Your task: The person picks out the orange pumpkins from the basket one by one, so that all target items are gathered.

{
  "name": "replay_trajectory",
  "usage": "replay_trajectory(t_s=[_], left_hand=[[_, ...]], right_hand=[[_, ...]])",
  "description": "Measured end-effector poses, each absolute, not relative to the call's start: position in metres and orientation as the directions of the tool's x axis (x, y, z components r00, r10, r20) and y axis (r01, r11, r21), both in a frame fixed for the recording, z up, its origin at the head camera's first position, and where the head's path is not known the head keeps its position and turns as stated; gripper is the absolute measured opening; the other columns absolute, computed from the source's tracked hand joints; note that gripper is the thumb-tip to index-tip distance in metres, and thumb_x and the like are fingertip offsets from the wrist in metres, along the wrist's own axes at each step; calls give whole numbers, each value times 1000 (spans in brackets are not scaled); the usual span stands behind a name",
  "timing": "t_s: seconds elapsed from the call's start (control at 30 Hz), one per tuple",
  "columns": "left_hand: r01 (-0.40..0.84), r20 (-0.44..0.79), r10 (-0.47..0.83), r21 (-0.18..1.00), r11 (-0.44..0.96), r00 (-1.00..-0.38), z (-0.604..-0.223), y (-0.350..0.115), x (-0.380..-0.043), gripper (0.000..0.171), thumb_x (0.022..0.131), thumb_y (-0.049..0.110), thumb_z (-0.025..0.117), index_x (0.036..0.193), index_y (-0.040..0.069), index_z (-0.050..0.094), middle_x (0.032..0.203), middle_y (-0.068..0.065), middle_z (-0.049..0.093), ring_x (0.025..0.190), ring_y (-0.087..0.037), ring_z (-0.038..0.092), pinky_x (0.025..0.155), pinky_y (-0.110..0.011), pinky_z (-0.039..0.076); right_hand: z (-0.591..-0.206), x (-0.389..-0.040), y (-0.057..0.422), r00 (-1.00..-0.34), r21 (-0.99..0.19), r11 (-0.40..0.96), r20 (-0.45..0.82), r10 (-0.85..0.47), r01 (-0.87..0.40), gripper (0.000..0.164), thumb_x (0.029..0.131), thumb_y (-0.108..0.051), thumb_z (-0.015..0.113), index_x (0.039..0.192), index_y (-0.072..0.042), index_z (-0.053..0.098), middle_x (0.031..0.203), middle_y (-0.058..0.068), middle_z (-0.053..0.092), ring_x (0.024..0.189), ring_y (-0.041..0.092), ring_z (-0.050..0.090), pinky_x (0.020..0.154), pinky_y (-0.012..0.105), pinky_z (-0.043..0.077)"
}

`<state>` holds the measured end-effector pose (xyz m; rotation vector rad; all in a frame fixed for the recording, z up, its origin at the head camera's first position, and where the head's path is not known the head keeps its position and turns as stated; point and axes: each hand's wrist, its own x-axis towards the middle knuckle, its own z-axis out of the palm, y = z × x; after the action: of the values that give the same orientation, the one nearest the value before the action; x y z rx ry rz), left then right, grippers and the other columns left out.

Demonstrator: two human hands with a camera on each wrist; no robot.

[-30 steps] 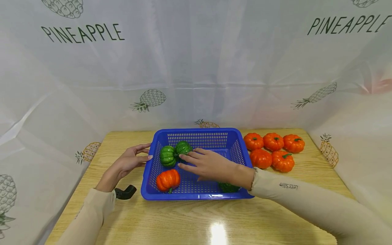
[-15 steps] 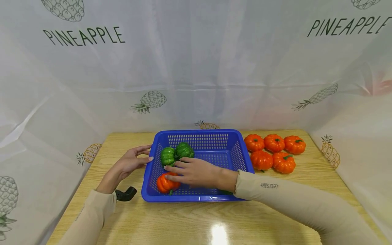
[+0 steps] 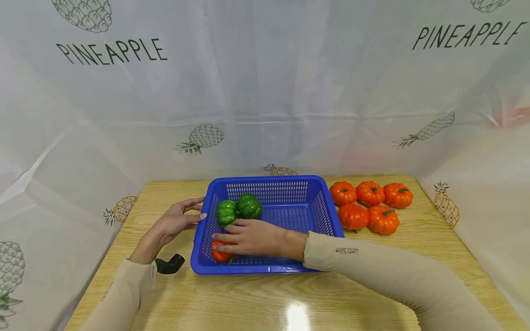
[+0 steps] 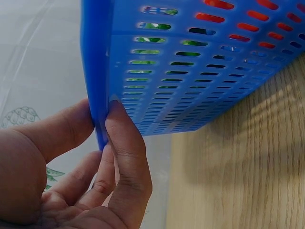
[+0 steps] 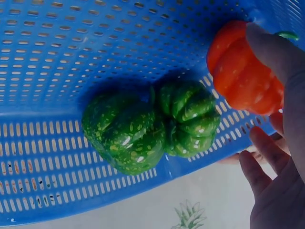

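My left hand (image 3: 175,219) pinches the left rim of a blue plastic basket (image 3: 334,219) between thumb and forefinger, as the left wrist view shows. Inside the basket, my right hand (image 3: 257,238) grips an orange toy pumpkin (image 5: 238,71) near the front left corner. Its thumb lies over one side, and fingertips touch the other. Behind it sit two green toy pumpkins, a lighter ribbed one (image 3: 226,213) and a dark speckled one (image 3: 249,206), side by side and touching. The right hand hides much of the orange pumpkin in the head view.
On the wooden table (image 3: 232,299), right of the basket, several orange pumpkins (image 3: 370,193) stand in two rows. A black angled piece (image 3: 170,265) sticks out at my left wrist. A white pineapple-print sheet (image 3: 265,92) hangs behind and beside the table.
My right hand has moved from the green pumpkins forward and left onto the orange pumpkin. Its sleeve now covers the green pumpkin at the basket's front right. The left hand stays on the rim.
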<state>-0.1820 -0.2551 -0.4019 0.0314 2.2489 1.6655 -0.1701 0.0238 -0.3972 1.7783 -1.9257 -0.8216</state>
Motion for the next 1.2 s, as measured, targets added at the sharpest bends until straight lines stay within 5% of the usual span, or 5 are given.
replay_trajectory(t_s=[0.53,1.2], left_hand=[[-187,-258,208,932,311,-943,-402,-254,-182,67,106,5,62,164,-4,30,141,-28,46,95,-13,71,88,-33,63],[-179,-253,224,935,305,-941,-402,-255,-180,70,106,5,63,165,-4,27,146,-32,42,94,-14,72,89,-35,64]], right_hand=[[-405,-175,13,22,698,-4,16,-1000,-716,36,115,-28,43,149,-33,54,143,-12,59,128,10,54,109,28,45],[-364,-176,69,-192,693,118,-30,-981,-712,58,104,-26,71,158,-27,49,148,-6,58,134,14,55,115,31,44]])
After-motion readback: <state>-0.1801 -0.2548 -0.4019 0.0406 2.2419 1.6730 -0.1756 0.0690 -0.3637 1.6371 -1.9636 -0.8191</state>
